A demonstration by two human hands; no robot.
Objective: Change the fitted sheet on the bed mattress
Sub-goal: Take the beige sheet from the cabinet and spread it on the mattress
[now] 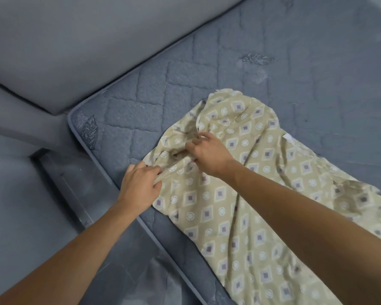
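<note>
Both hands' grip bunches sheet (pixel 240 216) edge; mattress (pixel 130 111) corner beyond.

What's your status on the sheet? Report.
Both hands, left and right, gripping bunched sheet. Sheet unfitted, lying on bare mattress. Corner unobstructed.

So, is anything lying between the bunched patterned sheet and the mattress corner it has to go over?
Nothing visible. The sheet, held by the left hand and right hand, lies near the bare mattress corner.
</note>
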